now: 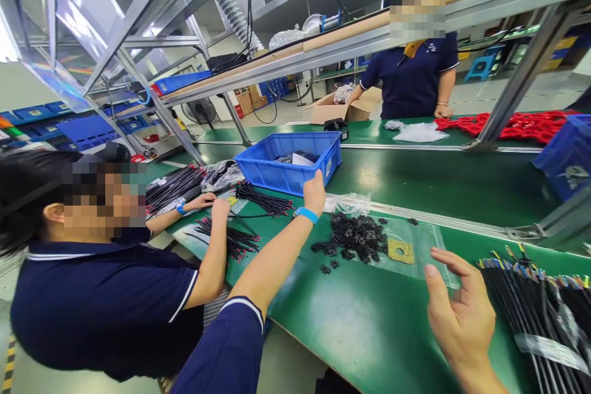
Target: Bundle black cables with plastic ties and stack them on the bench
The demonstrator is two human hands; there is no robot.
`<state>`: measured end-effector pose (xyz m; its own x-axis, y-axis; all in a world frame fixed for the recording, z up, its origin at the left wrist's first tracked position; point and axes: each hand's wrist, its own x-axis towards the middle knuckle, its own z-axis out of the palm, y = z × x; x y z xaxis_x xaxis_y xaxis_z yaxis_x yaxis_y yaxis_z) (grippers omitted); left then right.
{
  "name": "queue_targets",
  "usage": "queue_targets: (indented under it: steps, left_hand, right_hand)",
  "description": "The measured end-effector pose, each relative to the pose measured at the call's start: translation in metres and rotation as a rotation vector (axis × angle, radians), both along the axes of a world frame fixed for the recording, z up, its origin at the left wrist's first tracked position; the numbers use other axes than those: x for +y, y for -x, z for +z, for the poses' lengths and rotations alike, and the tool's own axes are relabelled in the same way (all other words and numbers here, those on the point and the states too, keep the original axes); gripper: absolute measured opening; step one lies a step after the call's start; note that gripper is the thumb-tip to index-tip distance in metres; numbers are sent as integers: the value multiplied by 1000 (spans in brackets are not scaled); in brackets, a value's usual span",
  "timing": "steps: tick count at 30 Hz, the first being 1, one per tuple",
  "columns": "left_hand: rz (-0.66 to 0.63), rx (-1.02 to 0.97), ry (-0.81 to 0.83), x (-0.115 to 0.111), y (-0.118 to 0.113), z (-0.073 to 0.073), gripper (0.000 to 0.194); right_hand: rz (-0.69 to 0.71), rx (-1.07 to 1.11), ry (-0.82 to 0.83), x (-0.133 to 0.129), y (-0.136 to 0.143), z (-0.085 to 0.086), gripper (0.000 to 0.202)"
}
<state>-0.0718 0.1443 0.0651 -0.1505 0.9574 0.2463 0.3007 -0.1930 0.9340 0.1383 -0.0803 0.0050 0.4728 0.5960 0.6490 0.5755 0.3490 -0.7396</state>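
My left hand [314, 194], with a blue band [306, 215] at the wrist, reaches out to the near right corner of a blue plastic bin [272, 176]. Its fingers are closed at the bin's rim, partly hidden from me. Dark items and a white paper lie in the bin. My right hand [462, 314] is held over the green table [351, 326], fingers apart and nothing in it. Left of that hand, a pile of small black plastic parts [357, 235] and a yellow square plate with a round hole [401, 252] lie by a clear bag [427, 235].
At right lies a bundle of black cables [530, 314] with stripped coloured ends. A co-worker [106, 301] sits close on my left, hands among black cables [263, 200]. Across the bench stands another person [410, 83] near red parts [503, 126]. A metal shelf frame [295, 64] crosses overhead.
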Motion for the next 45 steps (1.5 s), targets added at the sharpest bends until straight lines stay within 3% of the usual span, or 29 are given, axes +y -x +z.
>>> queue_targets:
  steps: [4, 7, 10, 13, 15, 18, 20, 22, 25, 27, 29, 31, 33, 36, 39, 41, 45]
  left_hand:
    - [-50, 467, 14, 10, 4, -31, 43]
    - [-169, 742, 84, 8, 7, -53, 66]
    - [-272, 959, 157, 11, 13, -60, 77]
    - [-322, 1119, 151, 20, 19, -51, 82]
    - [-325, 1185, 111, 25, 22, -39, 84]
    - [-283, 1231, 36, 22, 15, -15, 89]
    - [-275, 1229, -48, 7, 0, 0, 91]
    - [-363, 1129, -157, -24, -24, 10, 88]
    - [-707, 641, -206, -94, -68, 3, 74]
    - [-929, 273, 1, -143, -95, -18, 75]
    - [-1072, -2, 359, -182, -118, -44, 98]
    - [-1068, -201, 651, -207, -137, -65, 120]
    - [-1035, -387, 767, -218, -153, -73, 123]
    - [-947, -667, 681, -222, -170, -66, 98]
    - [-710, -740, 651, -219, -174, -55, 74]
    - [-587, -722, 675, -215, -170, -51, 69]
    - [-543, -714, 764, -207, -160, -49, 72]
  right_hand:
    - [-21, -41, -83, 4, -6, -9, 20]
    - [32, -176, -105, 9, -2, -8, 14]
    - [81, -296, -82, 6, 1, 1, 12]
    - [61, -444, -22, -10, -15, 11, 18]
    - [-39, -592, 66, -30, -40, 12, 25]
    - [-315, -799, 280, -66, -82, -2, 48]
    - [-471, -905, 465, -83, -100, -18, 65]
    - [-536, -964, 642, -89, -107, -33, 71]
    - [-515, -898, 826, -86, -109, -43, 69]
    - [-476, -750, 881, -84, -113, -40, 70]
    - [-400, -531, 875, -87, -118, -36, 72]
    - [-299, -325, 784, -93, -117, -32, 75]
    - [-243, -248, 625, -99, -105, -31, 76]
    - [-268, -408, 352, -101, -72, -30, 63]
    - [-186, -535, 195, -100, -56, -27, 43]
    - [-186, -545, 212, -98, -69, -24, 35]
    - [-379, -719, 466, -86, -120, -24, 36]
